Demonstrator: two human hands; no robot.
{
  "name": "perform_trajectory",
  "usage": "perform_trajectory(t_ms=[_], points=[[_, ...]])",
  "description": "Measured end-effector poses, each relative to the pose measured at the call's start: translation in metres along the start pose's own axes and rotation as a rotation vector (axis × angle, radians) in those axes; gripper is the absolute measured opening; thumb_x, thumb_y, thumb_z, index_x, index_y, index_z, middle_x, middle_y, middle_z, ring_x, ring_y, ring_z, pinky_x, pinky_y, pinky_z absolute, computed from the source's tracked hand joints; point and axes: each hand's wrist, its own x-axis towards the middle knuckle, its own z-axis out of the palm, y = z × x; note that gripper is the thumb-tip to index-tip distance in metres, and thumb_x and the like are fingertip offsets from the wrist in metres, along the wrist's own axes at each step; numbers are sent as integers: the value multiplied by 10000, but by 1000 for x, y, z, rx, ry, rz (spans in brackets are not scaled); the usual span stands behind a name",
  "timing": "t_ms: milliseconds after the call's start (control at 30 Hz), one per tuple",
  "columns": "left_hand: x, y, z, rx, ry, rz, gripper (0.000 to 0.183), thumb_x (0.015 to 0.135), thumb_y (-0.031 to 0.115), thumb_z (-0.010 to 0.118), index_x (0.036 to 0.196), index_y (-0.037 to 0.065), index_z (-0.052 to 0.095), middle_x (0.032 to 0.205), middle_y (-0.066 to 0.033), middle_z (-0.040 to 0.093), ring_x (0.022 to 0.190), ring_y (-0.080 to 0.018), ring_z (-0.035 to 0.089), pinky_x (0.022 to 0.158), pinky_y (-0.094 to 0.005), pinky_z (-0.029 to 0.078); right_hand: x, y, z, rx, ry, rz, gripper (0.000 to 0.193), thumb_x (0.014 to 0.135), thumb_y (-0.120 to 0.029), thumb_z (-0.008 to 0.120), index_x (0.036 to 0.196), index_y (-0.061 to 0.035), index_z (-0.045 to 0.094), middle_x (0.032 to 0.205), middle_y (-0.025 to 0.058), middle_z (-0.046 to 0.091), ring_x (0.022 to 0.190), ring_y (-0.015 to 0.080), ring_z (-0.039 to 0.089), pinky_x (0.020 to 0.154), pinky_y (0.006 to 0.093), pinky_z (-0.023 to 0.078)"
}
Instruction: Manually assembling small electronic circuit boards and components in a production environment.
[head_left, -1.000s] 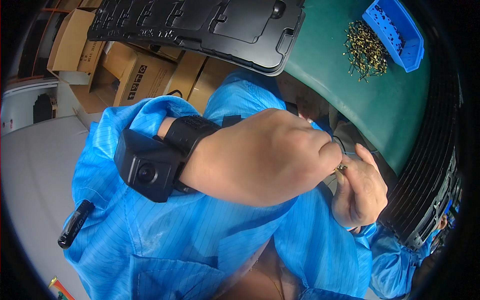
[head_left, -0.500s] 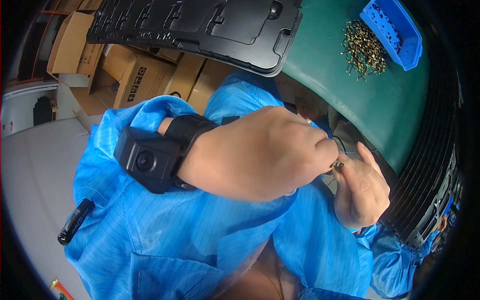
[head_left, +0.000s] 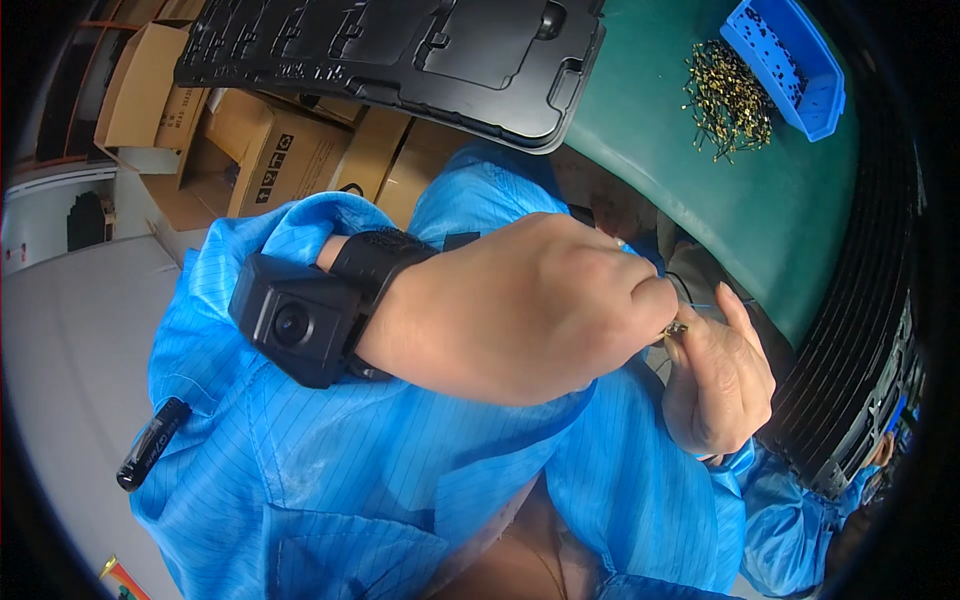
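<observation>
My left hand [head_left: 540, 310], with a black camera [head_left: 290, 320] strapped at its wrist, is closed in front of my body, its back toward me. Its fingertips meet those of my right hand [head_left: 722, 385]. Between the two hands a small brass-coloured part [head_left: 676, 328] shows, mostly covered by fingers. My right thumb and forefinger pinch it, while another right finger stands raised. My left hand's grip is largely hidden behind its own knuckles, but its fingertips close at the part's left end.
Ahead right, a green-topped table [head_left: 680, 180] bears a pile of small brass-and-black pieces [head_left: 725, 100] beside a blue bin [head_left: 815, 95] holding small dark bits. A black moulded tray [head_left: 480, 80] overhangs the near side. Cardboard boxes [head_left: 285, 150] stand left; stacked black trays [head_left: 850, 330] rise right.
My right hand has shifted very slightly left and turned a little, its fingers still on the small part. My left hand stays almost in place.
</observation>
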Motion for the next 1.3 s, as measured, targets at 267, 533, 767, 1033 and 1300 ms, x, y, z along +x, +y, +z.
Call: perform_trajectory(t_ms=[267, 533, 767, 1033, 1300], points=[[0, 0, 1, -1, 13, 6, 185, 622, 40, 596, 793, -16, 553, 662, -84, 533, 577, -226, 561, 498, -299, 455, 0, 2, -1, 45, -14, 6, 269, 625, -35, 700, 869, 56, 634, 693, 126, 644, 613, 193, 640, 783, 383, 498], [0, 0, 0, -5, -2, 7, 188, 618, 35, 591, 794, -15, 549, 672, -83, 538, 583, -224, 562, 498, -296, 451, -1, -1, -1, 46, -16, 26, 251, 632, -22, 697, 863, 49, 632, 710, 130, 648, 618, 195, 642, 787, 383, 497], [2, 0, 0, -5, -18, 12, 185, 626, 48, 606, 789, -11, 542, 657, -74, 513, 574, -225, 549, 490, -302, 442, -2, -1, -1, 48, 6, 35, 249, 631, -19, 703, 860, 46, 632, 715, 130, 650, 624, 196, 643, 790, 387, 496], [0, -8, -6, -44, -60, 21, 148, 689, 79, 626, 786, 5, 542, 664, -80, 530, 577, -237, 556, 496, -310, 442, 5, 5, -7, 200, -152, 82, 302, 666, -97, 718, 910, 43, 609, 785, 127, 648, 713, 216, 644, 844, 408, 461], [18, -30, -23, -375, -153, -160, 139, 838, 169, 553, 860, 34, 573, 698, -116, 551, 615, -268, 547, 570, -336, 434, 5, 13, 6, 635, -55, 452, 574, 714, -256, 710, 1135, 68, 491, 912, 137, 599, 835, 212, 603, 786, 339, 451]])
